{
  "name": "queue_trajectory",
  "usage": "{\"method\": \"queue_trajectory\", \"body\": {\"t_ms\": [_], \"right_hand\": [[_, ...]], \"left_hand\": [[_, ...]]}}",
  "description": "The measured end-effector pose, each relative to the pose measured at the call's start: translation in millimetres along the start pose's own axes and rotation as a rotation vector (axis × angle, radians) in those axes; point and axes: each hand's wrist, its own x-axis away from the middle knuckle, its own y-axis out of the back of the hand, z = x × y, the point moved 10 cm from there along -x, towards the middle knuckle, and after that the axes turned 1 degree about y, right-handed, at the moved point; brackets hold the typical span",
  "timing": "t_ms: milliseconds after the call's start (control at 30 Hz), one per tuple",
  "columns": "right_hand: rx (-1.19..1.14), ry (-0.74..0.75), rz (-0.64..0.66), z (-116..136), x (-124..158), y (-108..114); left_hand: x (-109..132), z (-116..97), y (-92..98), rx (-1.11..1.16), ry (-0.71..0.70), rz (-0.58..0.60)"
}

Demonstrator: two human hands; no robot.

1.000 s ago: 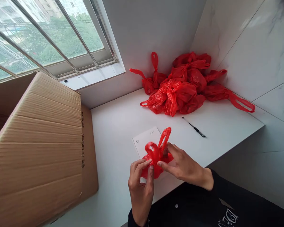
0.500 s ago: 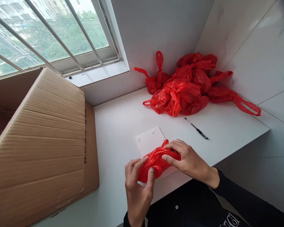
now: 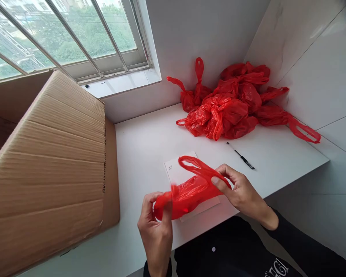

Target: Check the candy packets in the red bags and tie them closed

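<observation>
A red plastic bag (image 3: 192, 192) is stretched between my two hands above the near part of the table. My left hand (image 3: 155, 221) is closed on its left end, with thumb and fingers pinching the film. My right hand (image 3: 239, 188) grips the other end between thumb and fingers, and a looped handle stands up beside it. Partly covered by the bag lies a sheet of white paper (image 3: 175, 169) with small handwriting near its far left corner. What the bag contains, if anything, I cannot make out.
Several red plastic bags (image 3: 227, 111) are heaped at the back against the wall. A black pen (image 3: 243, 158) lies on the white table (image 3: 141, 146) right of the paper. At the left stands a large open cardboard box (image 3: 60, 154), below a barred window (image 3: 75, 42).
My hands have moved apart, spreading the bunched bag wider. A handle loop now rises near my right hand. The view has shifted slightly.
</observation>
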Motion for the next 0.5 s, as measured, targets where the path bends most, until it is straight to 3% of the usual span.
{"method": "queue_trajectory", "body": {"t_ms": [100,167,233,267,300,367,433,500], "right_hand": [[-0.006,-0.024,-0.077,-2.3,4.3,11.7],[0.048,0.048,-0.225,7.3,13.7,27.4],[0.105,0.254,-0.404,35.7,31.6,40.0],[0.126,0.405,-0.426,55.6,41.3,37.2],[0.155,0.561,-0.375,75.8,49.3,26.3],[0.269,0.799,-0.135,106.1,59.5,-10.4],[0.436,0.854,0.079,112.9,58.7,-43.2],[0.557,0.787,0.163,105.2,50.0,-57.5]], "left_hand": [[-0.5,3.5,15.8,0.036,0.026,-0.091],[-0.3,5.5,21.0,0.014,0.040,-0.096],[1.2,-2.6,21.8,-0.056,-0.010,-0.085],[2.7,-10.7,21.5,-0.109,-0.057,-0.087],[4.8,-20.2,20.1,-0.165,-0.108,-0.088],[9.5,-37.9,13.0,-0.257,-0.185,-0.060],[13.5,-48.7,6.7,-0.286,-0.205,-0.030],[15.4,-50.1,8.1,-0.258,-0.174,-0.059]]}}
